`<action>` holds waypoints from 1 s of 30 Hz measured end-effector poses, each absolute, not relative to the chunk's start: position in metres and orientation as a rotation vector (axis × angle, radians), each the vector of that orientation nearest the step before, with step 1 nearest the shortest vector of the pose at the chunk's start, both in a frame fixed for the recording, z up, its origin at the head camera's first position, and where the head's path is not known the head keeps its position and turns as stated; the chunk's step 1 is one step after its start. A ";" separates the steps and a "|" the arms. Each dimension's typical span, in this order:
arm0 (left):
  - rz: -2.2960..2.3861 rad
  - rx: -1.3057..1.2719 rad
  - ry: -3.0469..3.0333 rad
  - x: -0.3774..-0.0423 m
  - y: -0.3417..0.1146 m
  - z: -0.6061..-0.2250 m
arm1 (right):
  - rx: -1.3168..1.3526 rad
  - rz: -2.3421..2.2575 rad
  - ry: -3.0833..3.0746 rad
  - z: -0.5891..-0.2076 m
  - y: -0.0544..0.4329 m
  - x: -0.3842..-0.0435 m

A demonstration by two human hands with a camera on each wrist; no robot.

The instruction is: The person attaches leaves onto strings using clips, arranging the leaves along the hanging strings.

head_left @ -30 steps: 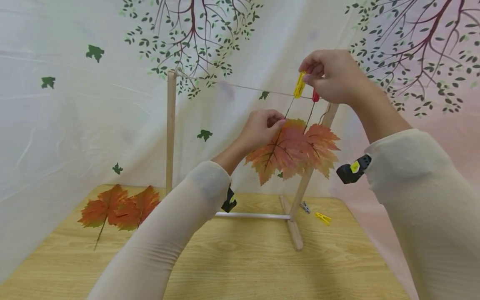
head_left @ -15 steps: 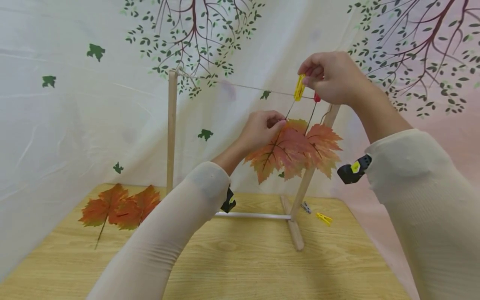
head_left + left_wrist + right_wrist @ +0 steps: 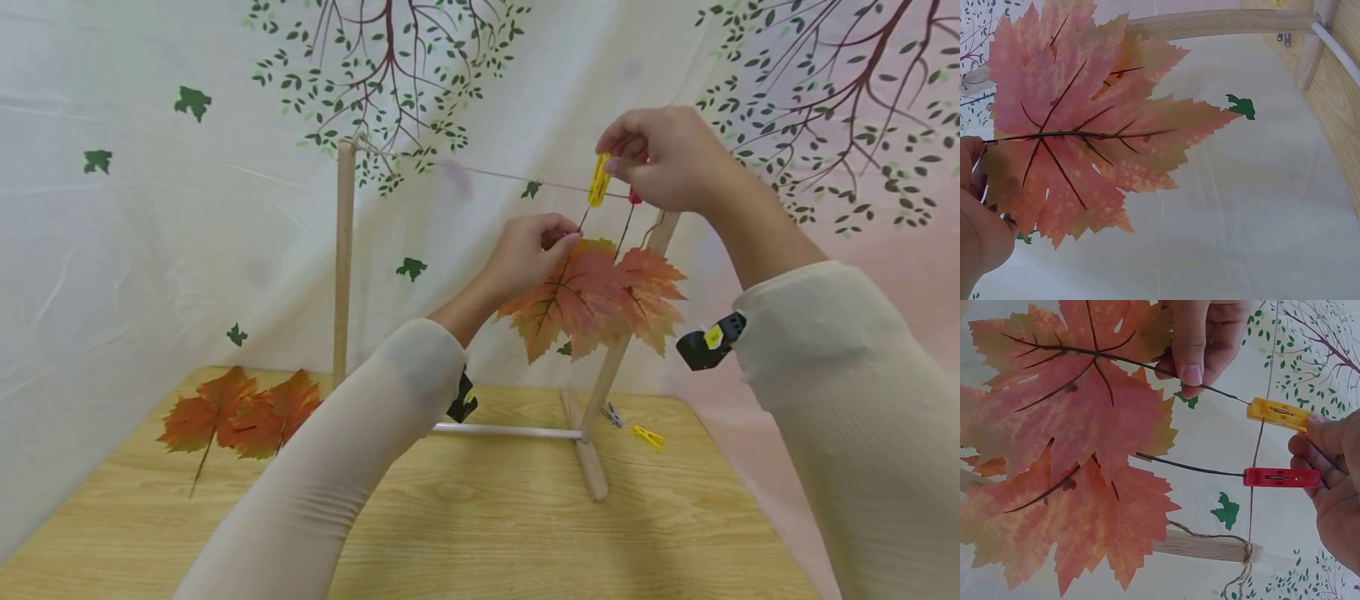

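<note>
A pale cloth backdrop [image 3: 120,283] printed with trees and green leaves rises behind a wood-grained table [image 3: 465,525]. In front of it, the nearer autumn leaf [image 3: 551,296] hangs beneath a thin string [image 3: 1257,447], its dark stem [image 3: 1222,392] reaching up to the mouth of a yellow clothespin [image 3: 1275,414]. The left hand [image 3: 528,250] pinches that stem between thumb and fingers just above the blade; the right hand [image 3: 667,158] has thumb and fingers closed on the clothespin's tail. The leaf looks light and floppy, its jagged edges likely to bend or tear, so the stiffer stem seems the best hold; the clothespin should be hard, springy and best squeezed at its tail. Just beside, a second leaf [image 3: 1079,531] hangs from a red clothespin [image 3: 1282,477], partly covered by the first. Wooden posts [image 3: 342,258] carry the string; farther out lie a grey clip [image 3: 612,415], a loose yellow clip [image 3: 648,437] and two more leaves [image 3: 213,412]. Whether the yellow mouth truly bites the stem cannot be told; the right hand hides most of the red clothespin from the head view, and the left sleeve [image 3: 360,450] covers part of the stand.
</note>
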State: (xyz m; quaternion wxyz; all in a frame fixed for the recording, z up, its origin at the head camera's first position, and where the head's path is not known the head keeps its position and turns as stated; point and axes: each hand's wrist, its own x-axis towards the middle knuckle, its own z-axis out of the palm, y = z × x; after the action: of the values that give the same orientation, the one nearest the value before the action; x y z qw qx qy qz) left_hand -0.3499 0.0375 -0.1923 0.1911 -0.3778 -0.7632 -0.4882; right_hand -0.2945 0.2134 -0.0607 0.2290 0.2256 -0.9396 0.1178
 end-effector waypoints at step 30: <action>-1.432 -1.034 -2.137 -0.344 0.042 -0.180 | 0.621 0.309 -2.595 -0.061 0.216 -0.289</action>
State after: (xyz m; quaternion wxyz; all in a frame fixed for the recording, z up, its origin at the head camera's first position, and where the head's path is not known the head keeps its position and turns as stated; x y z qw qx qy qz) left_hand -0.3444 0.0425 -0.1804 0.1836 -0.3666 -0.7576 -0.5078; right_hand -0.2890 0.2160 -0.0606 0.2258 0.2251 -0.9412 0.1121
